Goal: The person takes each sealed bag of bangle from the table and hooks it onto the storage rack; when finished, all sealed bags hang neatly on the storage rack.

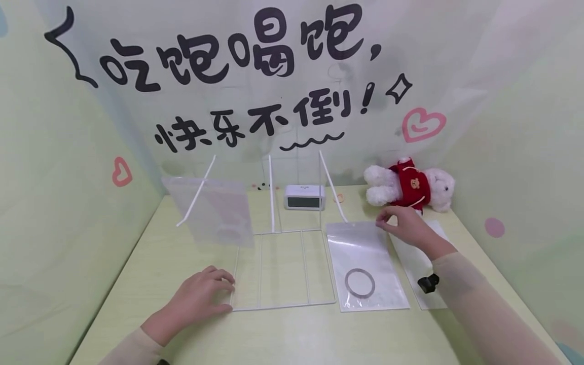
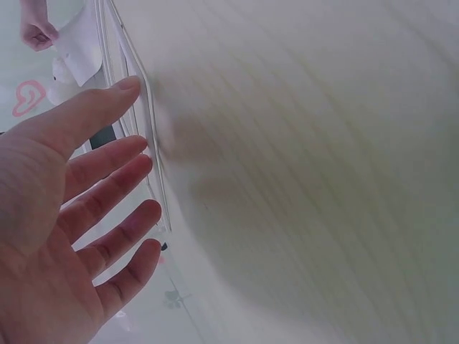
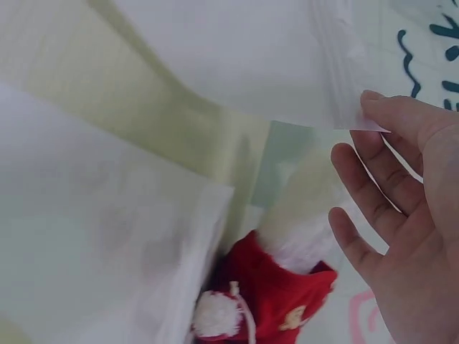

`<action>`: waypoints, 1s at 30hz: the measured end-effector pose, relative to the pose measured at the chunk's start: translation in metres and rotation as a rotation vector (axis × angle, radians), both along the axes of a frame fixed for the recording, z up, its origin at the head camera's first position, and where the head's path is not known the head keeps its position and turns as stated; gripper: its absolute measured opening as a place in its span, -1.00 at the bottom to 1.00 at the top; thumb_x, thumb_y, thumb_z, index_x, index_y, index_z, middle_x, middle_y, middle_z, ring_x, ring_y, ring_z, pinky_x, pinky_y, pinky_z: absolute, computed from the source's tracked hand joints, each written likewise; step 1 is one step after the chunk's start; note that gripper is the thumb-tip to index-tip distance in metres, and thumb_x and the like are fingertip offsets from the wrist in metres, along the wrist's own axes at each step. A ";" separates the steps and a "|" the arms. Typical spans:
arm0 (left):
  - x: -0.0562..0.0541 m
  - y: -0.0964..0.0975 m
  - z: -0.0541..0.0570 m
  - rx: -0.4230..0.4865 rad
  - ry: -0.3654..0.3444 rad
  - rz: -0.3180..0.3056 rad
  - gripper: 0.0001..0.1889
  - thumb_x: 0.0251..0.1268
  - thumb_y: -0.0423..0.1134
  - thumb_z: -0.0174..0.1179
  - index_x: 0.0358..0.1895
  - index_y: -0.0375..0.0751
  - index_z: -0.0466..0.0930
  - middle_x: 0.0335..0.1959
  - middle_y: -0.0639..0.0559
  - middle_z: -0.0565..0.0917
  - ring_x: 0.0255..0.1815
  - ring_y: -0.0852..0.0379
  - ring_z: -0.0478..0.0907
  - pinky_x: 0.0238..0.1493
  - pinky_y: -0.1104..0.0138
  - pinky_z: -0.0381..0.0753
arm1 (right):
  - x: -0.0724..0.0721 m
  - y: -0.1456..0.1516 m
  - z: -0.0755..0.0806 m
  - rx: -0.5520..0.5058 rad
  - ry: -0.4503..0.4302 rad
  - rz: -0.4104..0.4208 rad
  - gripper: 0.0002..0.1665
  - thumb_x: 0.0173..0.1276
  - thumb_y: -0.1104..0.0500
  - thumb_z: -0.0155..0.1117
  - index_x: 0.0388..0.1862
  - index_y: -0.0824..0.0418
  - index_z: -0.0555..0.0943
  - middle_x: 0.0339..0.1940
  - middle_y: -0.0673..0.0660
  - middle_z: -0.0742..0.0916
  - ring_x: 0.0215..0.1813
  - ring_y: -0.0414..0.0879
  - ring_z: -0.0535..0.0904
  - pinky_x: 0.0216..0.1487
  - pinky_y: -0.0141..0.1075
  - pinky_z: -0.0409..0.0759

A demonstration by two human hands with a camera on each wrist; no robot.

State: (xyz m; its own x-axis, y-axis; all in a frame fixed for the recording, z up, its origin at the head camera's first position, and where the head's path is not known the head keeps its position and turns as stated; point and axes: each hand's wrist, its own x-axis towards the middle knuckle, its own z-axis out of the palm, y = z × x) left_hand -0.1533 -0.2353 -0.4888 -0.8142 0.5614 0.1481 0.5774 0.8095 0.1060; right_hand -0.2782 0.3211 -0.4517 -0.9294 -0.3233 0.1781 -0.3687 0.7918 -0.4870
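A white wire rack (image 1: 304, 266) has a gridded base and several upward-slanting prongs. A translucent plastic bag (image 1: 223, 208) hangs at its left prong. My left hand (image 1: 201, 296) is at the left side of the base, fingers loosely extended; in the left wrist view the fingertips (image 2: 149, 208) lie right along the wire. With thumb and forefinger my right hand (image 1: 406, 228) pinches the top right corner of a second clear bag (image 1: 365, 248), which shows a grey ring (image 1: 360, 283). In the head view, that bag's top edge meets the tip of the right prong.
Another clear bag (image 1: 422, 284) lies on the table at the right, partly hidden under my right forearm. A white plush toy in a red top (image 1: 412, 185) lies at the back right. Behind the rack stands a small digital clock (image 1: 304, 197). Printed cloth walls (image 1: 515, 167) enclose the table.
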 end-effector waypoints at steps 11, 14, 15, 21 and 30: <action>0.000 0.001 0.003 0.008 0.018 0.010 -0.65 -0.11 0.04 0.60 -0.19 0.08 0.82 0.01 0.27 0.74 -0.01 0.17 0.57 -0.13 0.24 0.70 | 0.038 -0.011 0.029 -0.015 0.270 0.083 -0.76 0.21 0.33 0.55 -0.23 0.05 0.73 -0.32 -0.13 0.76 -0.21 -0.22 0.66 -0.07 -0.38 0.67; 0.000 0.000 0.006 0.007 0.015 0.012 -0.65 -0.12 0.02 0.61 -0.19 0.07 0.82 0.01 0.25 0.74 0.00 0.16 0.57 -0.12 0.21 0.71 | 0.047 -0.015 0.039 -0.041 0.351 0.105 -0.74 0.15 0.36 0.57 -0.26 0.08 0.72 -0.35 -0.12 0.76 -0.24 -0.22 0.66 -0.09 -0.55 0.58; 0.000 0.000 0.006 0.006 0.010 0.014 -0.65 -0.11 0.02 0.60 -0.19 0.07 0.82 0.01 0.26 0.74 0.01 0.16 0.57 -0.11 0.21 0.71 | 0.050 -0.017 0.042 -0.048 0.379 0.108 -0.73 0.13 0.37 0.58 -0.27 0.09 0.72 -0.35 -0.12 0.75 -0.24 -0.21 0.65 -0.08 -0.58 0.55; 0.000 0.000 0.007 0.009 -0.010 0.016 -0.66 -0.09 0.00 0.59 -0.17 0.07 0.82 0.02 0.25 0.73 0.02 0.14 0.58 -0.13 0.21 0.70 | 0.064 -0.028 0.068 -0.102 0.501 0.146 -0.66 0.02 0.43 0.61 -0.28 0.15 0.71 -0.35 -0.08 0.75 -0.27 -0.17 0.64 -0.06 -0.62 0.50; 0.001 0.001 0.007 0.014 -0.016 0.019 -0.67 -0.09 -0.01 0.59 -0.18 0.06 0.82 0.02 0.23 0.74 0.02 0.13 0.58 -0.11 0.19 0.70 | 0.083 -0.045 0.101 -0.143 0.608 0.227 -0.62 -0.06 0.43 0.62 -0.26 0.11 0.74 -0.35 -0.09 0.75 -0.28 -0.30 0.49 -0.21 -0.41 0.44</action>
State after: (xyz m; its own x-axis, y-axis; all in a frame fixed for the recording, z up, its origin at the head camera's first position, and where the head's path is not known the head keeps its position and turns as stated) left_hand -0.1519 -0.2341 -0.4820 -0.8271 0.5437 0.1423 0.5600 0.8188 0.1263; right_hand -0.1957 0.2759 -0.3509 -0.5613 -0.4336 0.7049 -0.7611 0.6050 -0.2338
